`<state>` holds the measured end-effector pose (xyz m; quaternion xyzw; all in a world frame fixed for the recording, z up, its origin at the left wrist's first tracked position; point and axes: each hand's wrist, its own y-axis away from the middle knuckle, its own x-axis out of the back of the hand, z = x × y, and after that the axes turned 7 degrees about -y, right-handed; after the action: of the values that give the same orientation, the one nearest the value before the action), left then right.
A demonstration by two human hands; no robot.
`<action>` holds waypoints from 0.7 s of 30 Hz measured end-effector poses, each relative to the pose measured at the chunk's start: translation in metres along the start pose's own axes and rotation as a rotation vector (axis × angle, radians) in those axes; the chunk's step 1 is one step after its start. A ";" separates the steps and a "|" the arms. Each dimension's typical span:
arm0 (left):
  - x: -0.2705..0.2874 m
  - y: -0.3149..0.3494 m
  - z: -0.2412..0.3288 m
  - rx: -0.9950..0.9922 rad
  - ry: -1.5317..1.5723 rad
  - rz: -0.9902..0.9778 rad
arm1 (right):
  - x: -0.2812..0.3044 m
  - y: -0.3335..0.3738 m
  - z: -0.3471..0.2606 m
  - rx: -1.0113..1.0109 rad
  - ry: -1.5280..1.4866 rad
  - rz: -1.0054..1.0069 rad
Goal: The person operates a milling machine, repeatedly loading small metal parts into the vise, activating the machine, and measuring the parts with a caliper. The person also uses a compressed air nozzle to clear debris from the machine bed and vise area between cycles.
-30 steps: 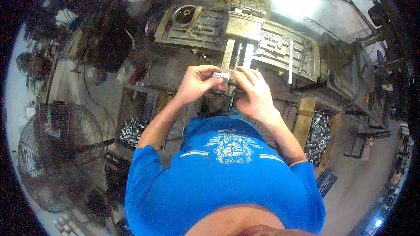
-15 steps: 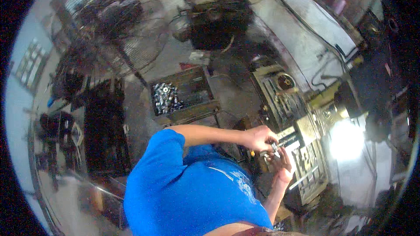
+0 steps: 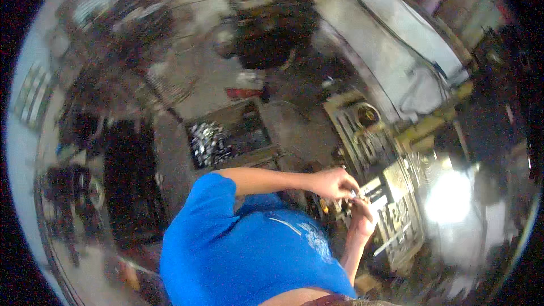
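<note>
My left hand (image 3: 335, 183) reaches across from the left, with its fingers closed in a pinch. Below it and a little to the right is my right hand (image 3: 362, 220), its fingers curled up toward the left one. Between the meeting fingertips sits a small shiny metal part (image 3: 353, 195), mostly covered and too blurred to name more exactly. Both hands are beside a pale metal machine (image 3: 399, 184) with a slotted, flat top. A white patch like paper or a plate lies on it just right of my fingers.
A dark tray (image 3: 262, 137) to the left holds many small shiny metal pieces (image 3: 209, 143). Beyond it lie a red and white object (image 3: 245, 86) and a dark machine (image 3: 260, 37). A large fan stands far left, blurred. A bright lamp glare (image 3: 449, 197) is at right.
The whole view has shifted and blurred slightly with head motion. My hands remain together at the machine; the metal part is now more hidden between the fingers.
</note>
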<state>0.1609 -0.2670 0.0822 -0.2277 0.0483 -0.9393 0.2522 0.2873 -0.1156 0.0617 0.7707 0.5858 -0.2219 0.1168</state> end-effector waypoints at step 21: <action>0.010 -0.235 -0.156 0.136 0.393 -0.051 | 0.026 0.135 -0.010 0.055 0.318 0.792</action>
<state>-0.0242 -0.0716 -0.0046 -0.0237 0.0271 -0.9728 0.2289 0.4236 -0.1280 0.0472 0.9636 0.2490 -0.0541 0.0807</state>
